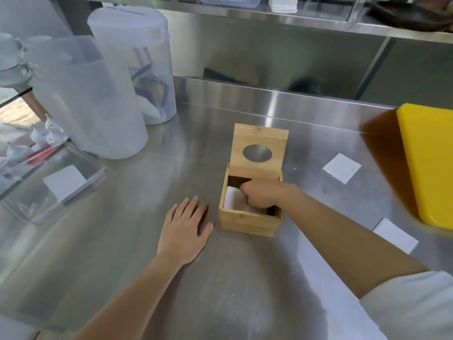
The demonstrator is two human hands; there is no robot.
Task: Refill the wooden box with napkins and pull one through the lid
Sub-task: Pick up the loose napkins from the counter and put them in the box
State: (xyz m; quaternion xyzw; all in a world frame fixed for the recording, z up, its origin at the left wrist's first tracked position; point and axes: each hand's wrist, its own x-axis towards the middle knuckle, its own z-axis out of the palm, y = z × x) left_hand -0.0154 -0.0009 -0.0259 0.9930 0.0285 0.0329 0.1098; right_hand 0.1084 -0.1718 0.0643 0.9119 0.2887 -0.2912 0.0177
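A small wooden box [247, 222] stands in the middle of the steel counter. Its hinged lid [259, 141] is raised upright and has an oval hole in it. White napkins [232, 198] lie inside the box. My right hand [264, 193] reaches into the box from the right, fingers curled down onto the napkins; whether it grips them is hidden. My left hand [185, 229] lies flat on the counter just left of the box, fingers apart, holding nothing. Two loose white napkins lie on the counter to the right, one far [342, 168] and one near [395, 235].
A yellow cutting board [431, 163] lies at the right edge. Two tall translucent plastic containers [103, 94] stand at the back left. A clear acrylic case [49, 182] holding a white napkin sits at the left. A steel shelf [269, 15] runs overhead.
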